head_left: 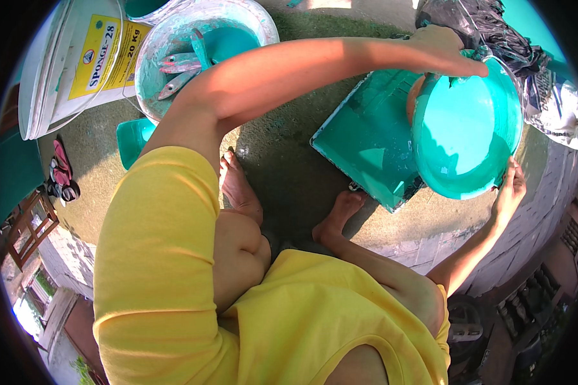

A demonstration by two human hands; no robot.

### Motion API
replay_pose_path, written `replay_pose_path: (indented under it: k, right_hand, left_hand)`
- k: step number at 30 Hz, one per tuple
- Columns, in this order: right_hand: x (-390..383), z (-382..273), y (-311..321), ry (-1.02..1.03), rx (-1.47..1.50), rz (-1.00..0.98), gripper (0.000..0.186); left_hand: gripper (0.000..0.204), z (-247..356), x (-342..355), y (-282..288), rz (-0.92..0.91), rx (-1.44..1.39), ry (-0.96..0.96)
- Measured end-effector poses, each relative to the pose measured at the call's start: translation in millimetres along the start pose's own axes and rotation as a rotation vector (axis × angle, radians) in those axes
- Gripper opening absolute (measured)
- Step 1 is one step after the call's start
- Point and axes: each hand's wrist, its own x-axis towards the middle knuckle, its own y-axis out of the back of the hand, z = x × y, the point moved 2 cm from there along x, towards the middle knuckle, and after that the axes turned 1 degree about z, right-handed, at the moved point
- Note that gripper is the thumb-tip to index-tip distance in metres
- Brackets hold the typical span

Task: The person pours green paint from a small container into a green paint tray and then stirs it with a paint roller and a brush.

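A round bucket (511, 90) coated inside with teal paint (462, 122) is at the right, over one end of a paint tray (359, 131). Stretched across the view, my left arm brings my left hand (444, 52) to the bucket's far rim, fingers closed on it beside the wire handle. My right hand (510, 186) grips the near right edge of the bucket, its fingertips partly hidden. Teal paint covers the tray, which lies on the ground in front of my right foot.
A paint-smeared bucket (146, 67) holding several tools stands far left, beside a large white pail (48, 77) and a teal scoop-shaped container (130, 142). Black plastic (507, 32) is bunched behind the held bucket. Sandals (61, 170) lie at the left.
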Motion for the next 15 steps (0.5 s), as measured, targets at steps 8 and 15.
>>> replay_pose_path:
  k: [8,15]
  right_hand:
    - [0,3,-3,0.029,0.014,0.015,0.035]
    - [-2,-6,-11,-0.067,0.033,0.025,0.031]
  left_hand:
    - [0.070,0,-1,3,-0.003,0.056,-0.020]
    - [0.070,-1,-1,0,0.002,0.076,0.004]
